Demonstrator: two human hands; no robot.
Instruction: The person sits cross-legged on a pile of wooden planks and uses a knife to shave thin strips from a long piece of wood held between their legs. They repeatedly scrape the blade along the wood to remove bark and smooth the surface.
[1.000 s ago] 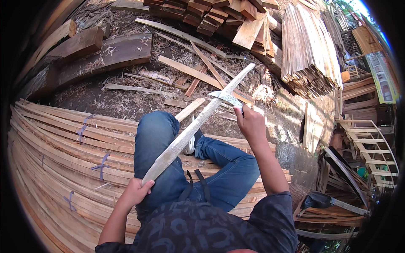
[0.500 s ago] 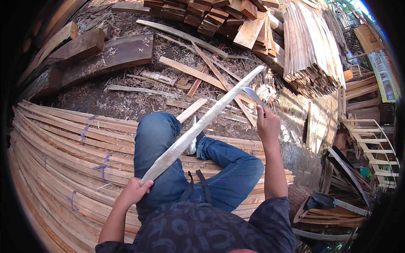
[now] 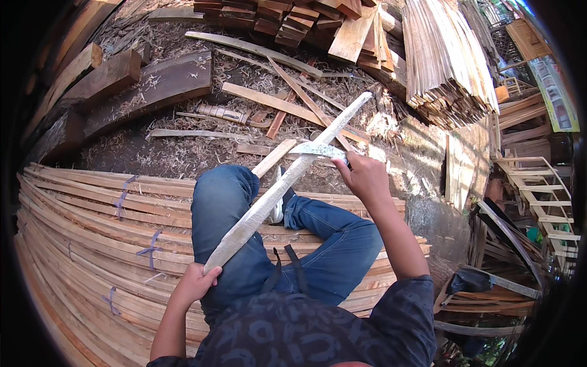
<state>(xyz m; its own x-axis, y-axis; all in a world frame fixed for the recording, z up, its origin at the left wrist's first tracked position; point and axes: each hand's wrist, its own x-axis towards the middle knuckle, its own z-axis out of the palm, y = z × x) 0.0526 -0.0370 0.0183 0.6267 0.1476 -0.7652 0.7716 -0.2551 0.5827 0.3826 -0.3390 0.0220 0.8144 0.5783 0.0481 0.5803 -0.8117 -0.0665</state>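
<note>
A long pale wooden pole slants from my lap up to the far right, narrowing toward its far end. My left hand is closed round its near end beside my left thigh. In my right hand is a curved knife, held by its handle, which my fingers hide. Its broad, light-coloured blade lies across the upper part of the pole, pointing left. The pole passes over my left leg, clad in blue jeans.
Bundled wooden strips, tied with purple bands, lie under and left of me. Shavings and loose slats cover the ground ahead. Heavy beams lie far left, stacked boards far right. A wooden ladder-like frame stands at right.
My right hand has moved left and slightly nearer, bringing the knife from beside the pole's far part to lie across it. My left hand keeps its hold on the near end.
</note>
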